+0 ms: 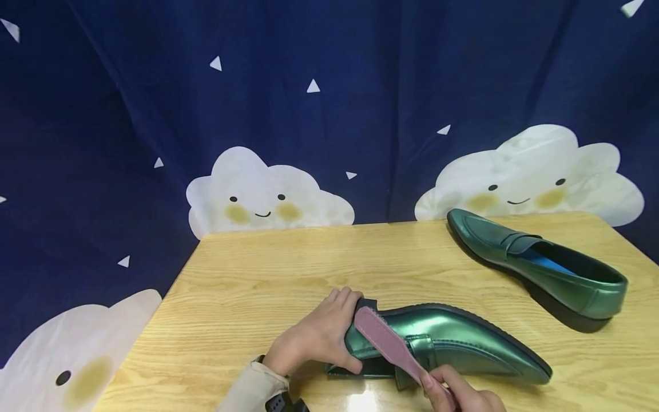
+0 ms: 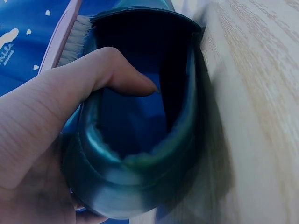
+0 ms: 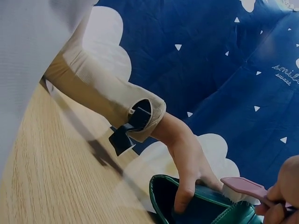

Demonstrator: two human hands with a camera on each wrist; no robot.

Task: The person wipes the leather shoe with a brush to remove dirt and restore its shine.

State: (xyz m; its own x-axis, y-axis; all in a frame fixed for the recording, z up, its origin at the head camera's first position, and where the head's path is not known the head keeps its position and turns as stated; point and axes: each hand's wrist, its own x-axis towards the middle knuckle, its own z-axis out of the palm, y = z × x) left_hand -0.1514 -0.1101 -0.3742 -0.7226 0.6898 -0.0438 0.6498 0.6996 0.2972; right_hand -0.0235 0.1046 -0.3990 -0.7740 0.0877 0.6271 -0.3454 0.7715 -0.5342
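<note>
A shiny green loafer (image 1: 463,337) lies on its side on the table, toe to the right. My left hand (image 1: 324,332) grips its heel, the thumb hooked inside the opening, as the left wrist view shows with the loafer's heel (image 2: 117,186). In my right hand (image 1: 458,392) is the handle of a pink brush (image 1: 386,340) with pale bristles (image 3: 238,196). The brush head lies against the loafer's side near the heel, bristles toward the leather. In the right wrist view, my right hand's fingers (image 3: 285,191) pinch the handle at the frame's edge.
A second green loafer (image 1: 535,263) with a blue insole stands upright at the table's back right. The wooden table (image 1: 257,269) ends at a dark blue curtain (image 1: 329,114) printed with white clouds and triangles.
</note>
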